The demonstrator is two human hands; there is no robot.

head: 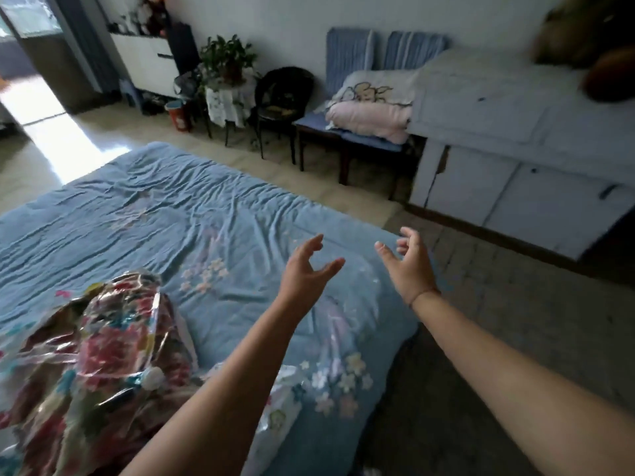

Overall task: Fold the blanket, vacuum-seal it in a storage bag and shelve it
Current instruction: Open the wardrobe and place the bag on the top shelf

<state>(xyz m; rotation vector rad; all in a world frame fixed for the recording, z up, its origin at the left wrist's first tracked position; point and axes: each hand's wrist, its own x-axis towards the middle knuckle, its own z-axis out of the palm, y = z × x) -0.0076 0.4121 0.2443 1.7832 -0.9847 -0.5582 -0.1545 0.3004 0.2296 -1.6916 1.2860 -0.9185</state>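
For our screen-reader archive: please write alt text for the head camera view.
The left hand and right hand reach forward, empty, fingers loosely spread, over a blue blanket laid flat. A clear storage bag stuffed with flowered fabric lies on its near left part.

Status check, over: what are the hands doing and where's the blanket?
Left hand and right hand open, no grip on anything, hovering over blue quilt. Floral blanket inside clear storage bag, lower left, untouched. Nothing blocking it.

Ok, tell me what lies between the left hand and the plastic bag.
Only the blue blanket, spread flat, with pale printed flowers on it; nothing else lies between the left hand and the bag. The head view shows it.
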